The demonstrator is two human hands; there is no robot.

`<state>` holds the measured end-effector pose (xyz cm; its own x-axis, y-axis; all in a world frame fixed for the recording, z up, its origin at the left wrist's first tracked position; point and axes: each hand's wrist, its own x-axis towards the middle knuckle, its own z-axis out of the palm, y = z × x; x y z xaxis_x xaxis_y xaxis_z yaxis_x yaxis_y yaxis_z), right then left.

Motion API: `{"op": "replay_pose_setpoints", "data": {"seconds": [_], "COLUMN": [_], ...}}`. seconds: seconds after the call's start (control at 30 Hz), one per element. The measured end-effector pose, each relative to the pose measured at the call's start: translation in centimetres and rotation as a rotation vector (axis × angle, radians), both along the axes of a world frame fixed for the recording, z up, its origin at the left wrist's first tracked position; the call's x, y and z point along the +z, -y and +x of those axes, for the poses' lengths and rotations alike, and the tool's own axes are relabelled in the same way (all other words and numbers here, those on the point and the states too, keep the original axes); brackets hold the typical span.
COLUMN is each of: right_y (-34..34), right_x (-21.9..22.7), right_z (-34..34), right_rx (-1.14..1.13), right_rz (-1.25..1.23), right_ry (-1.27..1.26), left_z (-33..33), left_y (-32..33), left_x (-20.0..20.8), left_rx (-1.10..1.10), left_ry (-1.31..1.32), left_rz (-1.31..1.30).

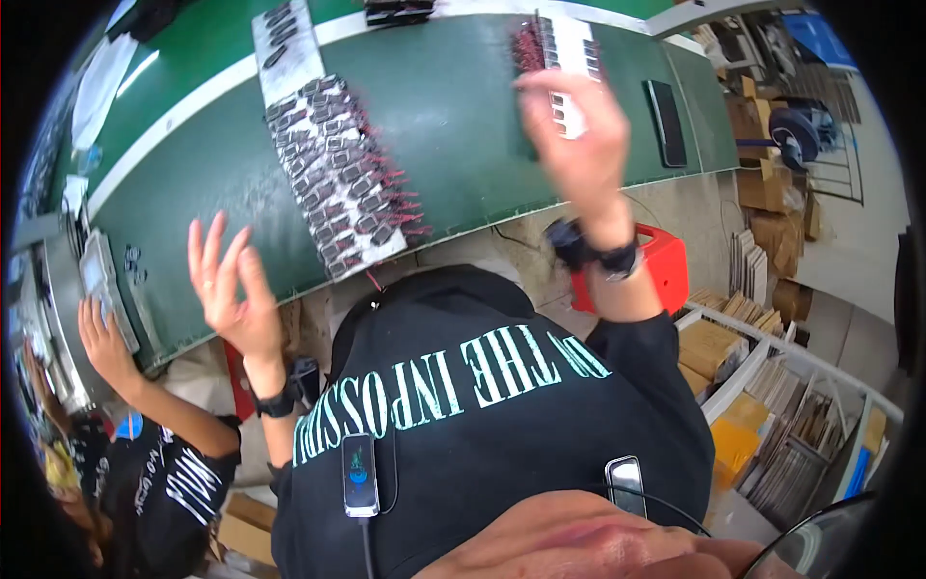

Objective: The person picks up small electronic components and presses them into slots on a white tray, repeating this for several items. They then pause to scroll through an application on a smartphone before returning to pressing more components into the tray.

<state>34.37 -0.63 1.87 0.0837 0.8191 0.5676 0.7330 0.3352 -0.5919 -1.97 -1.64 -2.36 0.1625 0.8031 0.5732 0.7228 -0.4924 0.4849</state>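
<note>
In the head view, the right hand point(579, 130) is motion-blurred and hides the near end of the right strip point(576, 43); whether its fingers grip anything, I cannot tell. The left hand point(236, 304) is empty, fingers spread wide. Black parts point(335, 184) and red wires point(395, 183) cover most of the left strip point(362, 261). On the table point(463, 116), the left strip's long axis slants from far left to the near edge; the right strip's points almost straight away.

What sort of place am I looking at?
Probably a factory assembly area: rows of small black parts with red wires along a green workbench, and cardboard boxes on the right.
</note>
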Motion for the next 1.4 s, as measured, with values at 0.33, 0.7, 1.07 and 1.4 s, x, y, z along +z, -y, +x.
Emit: {"op": "replay_pose_setpoints", "data": {"seconds": [0.33, 0.7, 1.07, 1.4], "right_y": [-9.1, -11.4, -0.6, 1.3], "right_x": [-3.9, -7.0, 2.5, -2.2], "right_z": [19.0, 27.9, 12.6, 0.9], "right_rx": [-0.167, -0.066, 0.001, 0.355], "right_rz": [-0.446, -0.56, -0.171, -0.457], "right_ry": [0.454, 0.218, -0.755, -1.122], "left_z": [-4.0, -13.7, -15.6, -11.3], "left_y": [-1.5, -8.6, -9.5, -8.8], "left_x": [-0.4, -0.9, -4.5, -1.4], "left_rx": [0.247, 0.578, 0.61, 0.381], "left_ry": [-0.019, -0.179, -0.595, -0.508], "left_rz": [-0.047, -0.17, -0.056, -0.109]}}
